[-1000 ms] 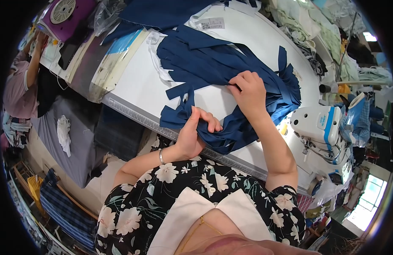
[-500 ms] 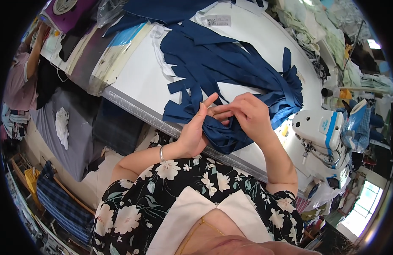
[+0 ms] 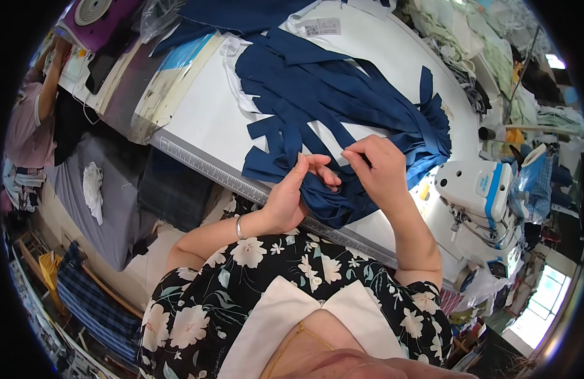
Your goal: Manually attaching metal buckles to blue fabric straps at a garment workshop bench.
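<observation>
A large heap of navy blue fabric strips (image 3: 292,82) lies across the white table, its strips running from the far middle to the right and looping down to the near edge. Over the near strips is my left hand (image 3: 292,196), its thumb raised against the curled index finger; whatever it may grip is too small to see. My right hand (image 3: 383,167) hovers just to the right, thumb and index fingertip pinched together above the strips. Anything in that pinch cannot be made out. A small gap separates the two hands.
A metal ruler (image 3: 203,164) runs along the table's near edge. At right stands a white and blue sewing machine (image 3: 475,183). A printed label (image 3: 322,27) lies beyond the strips. Another person (image 3: 30,120) works at far left, near a purple machine (image 3: 83,22).
My right hand has drawn slightly away from my left, opening a gap between them. The left index finger, stretched out before, has curled in. The heap of strips stays almost the same.
</observation>
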`<state>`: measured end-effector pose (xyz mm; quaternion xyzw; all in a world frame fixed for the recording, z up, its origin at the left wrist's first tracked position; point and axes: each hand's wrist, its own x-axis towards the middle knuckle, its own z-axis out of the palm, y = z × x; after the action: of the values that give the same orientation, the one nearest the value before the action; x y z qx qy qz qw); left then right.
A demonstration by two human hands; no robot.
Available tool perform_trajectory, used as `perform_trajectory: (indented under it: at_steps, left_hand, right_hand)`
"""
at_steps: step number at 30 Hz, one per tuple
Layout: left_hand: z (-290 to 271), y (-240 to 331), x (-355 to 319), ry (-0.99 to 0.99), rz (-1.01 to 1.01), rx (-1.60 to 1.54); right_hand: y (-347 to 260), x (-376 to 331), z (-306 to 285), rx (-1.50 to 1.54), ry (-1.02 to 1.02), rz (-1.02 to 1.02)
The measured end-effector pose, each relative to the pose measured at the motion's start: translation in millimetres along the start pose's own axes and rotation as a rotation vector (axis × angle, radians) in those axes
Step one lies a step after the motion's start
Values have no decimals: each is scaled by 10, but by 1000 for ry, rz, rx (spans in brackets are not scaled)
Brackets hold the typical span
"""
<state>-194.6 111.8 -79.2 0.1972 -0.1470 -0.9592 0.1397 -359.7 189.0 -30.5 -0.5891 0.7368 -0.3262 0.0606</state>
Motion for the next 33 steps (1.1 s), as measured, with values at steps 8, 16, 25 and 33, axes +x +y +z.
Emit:
perform_trajectory:
  at_steps: [8,16,25,33]
  left_hand:
    - [-212,-109,57,-222,114,-75]
    - [-93,-22,39,-148,-147,168]
    - [-263,2,83,-228,-49,-198]
    - [-209,-9,18,-137,-81,-85]
  right_hand:
    - [60,-86,66,-302,-241,-151]
    - [-303,-145,-123,27,-245,-210]
    - [-151,-166,-117,-30,-574,133]
    - [-195,-91,-88,173,-405,415]
